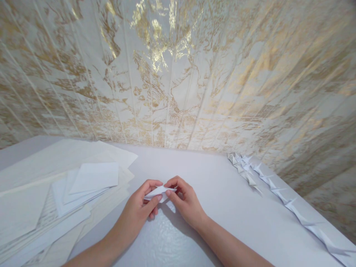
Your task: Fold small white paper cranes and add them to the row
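Left hand (144, 202) and right hand (184, 202) both pinch a folded white paper (159, 191) above the table (230, 222). Tbh the grip hides which crease is being worked; I'd press lightly and keep the edges lined up. White sheets (96, 176) to the left, spiky origami figures (278, 192) along the far right.

Folded paper (157, 191) (white) in both hands (142, 202) (187, 202)

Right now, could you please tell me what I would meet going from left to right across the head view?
Loose paper sheets, left hand, folded paper piece, right hand, rows of folded paper shapes.
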Demonstrator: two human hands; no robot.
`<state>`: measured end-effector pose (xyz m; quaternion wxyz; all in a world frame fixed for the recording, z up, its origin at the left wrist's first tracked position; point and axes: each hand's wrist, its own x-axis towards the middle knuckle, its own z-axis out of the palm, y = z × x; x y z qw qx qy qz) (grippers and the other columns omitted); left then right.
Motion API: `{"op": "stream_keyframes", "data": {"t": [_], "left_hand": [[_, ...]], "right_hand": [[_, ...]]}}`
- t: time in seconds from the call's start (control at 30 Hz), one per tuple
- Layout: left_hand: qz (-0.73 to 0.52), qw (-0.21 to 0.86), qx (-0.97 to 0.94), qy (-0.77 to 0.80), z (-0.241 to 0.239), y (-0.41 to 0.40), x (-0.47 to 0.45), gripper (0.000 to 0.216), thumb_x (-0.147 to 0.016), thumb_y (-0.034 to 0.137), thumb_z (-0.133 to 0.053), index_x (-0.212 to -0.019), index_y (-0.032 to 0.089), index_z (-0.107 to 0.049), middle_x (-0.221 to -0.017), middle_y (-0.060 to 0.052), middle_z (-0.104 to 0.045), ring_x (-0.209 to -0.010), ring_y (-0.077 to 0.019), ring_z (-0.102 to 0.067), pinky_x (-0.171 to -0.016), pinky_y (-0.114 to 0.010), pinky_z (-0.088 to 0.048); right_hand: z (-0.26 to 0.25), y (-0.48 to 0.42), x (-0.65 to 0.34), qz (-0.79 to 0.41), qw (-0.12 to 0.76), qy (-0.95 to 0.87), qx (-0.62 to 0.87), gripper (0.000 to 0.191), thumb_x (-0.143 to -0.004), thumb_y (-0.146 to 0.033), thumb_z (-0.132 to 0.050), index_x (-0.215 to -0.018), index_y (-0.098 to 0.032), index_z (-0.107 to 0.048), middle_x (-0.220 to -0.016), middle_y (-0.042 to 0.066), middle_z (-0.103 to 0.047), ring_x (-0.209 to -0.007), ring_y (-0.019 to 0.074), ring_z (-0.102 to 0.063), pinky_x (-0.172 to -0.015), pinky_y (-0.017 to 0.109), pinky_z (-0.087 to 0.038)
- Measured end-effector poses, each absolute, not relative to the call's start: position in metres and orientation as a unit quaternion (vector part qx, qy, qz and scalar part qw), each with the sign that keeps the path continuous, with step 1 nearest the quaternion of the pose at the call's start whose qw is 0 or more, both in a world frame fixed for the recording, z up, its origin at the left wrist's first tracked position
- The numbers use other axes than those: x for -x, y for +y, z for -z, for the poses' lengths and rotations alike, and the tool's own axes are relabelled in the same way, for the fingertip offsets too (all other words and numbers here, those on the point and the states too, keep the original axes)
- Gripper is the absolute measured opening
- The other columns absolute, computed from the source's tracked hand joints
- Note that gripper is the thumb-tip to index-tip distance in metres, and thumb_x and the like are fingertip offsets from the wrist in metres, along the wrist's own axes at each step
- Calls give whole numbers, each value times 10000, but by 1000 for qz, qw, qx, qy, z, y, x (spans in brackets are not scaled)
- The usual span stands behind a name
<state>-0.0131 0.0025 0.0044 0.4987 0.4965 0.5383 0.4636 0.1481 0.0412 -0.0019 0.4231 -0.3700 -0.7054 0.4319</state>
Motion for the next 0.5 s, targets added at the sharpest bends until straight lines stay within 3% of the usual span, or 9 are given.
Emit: {"op": "stream_keyframes", "data": {"t": [0.2, 0.33, 0.5], "left_hand": [[-456, 490, -509, 541, -3, 3, 15, 304, -783, 421, -623, -1000, 213, -573, -806, 13, -686, -470, -101, -528, -454, -224, -417], [-441, 494, -517, 542, -3, 4, 15, 314, -800, 416, -609, -1027, 201, -585, -564, 68, -585, -478, -123, -523, -475, -220, -413], [-436, 499, -517, 542, -2, 2, 15, 343, -807, 427, -603, -1058, 195, -581, -508, 82, -540, -479, -134, -520, -482, -224, -409]], "right_hand": [[0, 42, -148, -440, 438, -700, 353, 71, -838, -248, -607, -875, -203, -646, -838, 20, -624, -749, 161, -543, -705, 283, -427], [-4, 42, -148, -428, 444, -707, 345, 38, -825, -215, -607, -841, -206, -641, -851, 20, -615, -788, 167, -548, -719, 283, -422], [-4, 42, -148, -423, 444, -713, 340, 33, -832, -200, -606, -830, -206, -639, -850, 15, -611, -788, 162, -551, -721, 279, -418]]}}
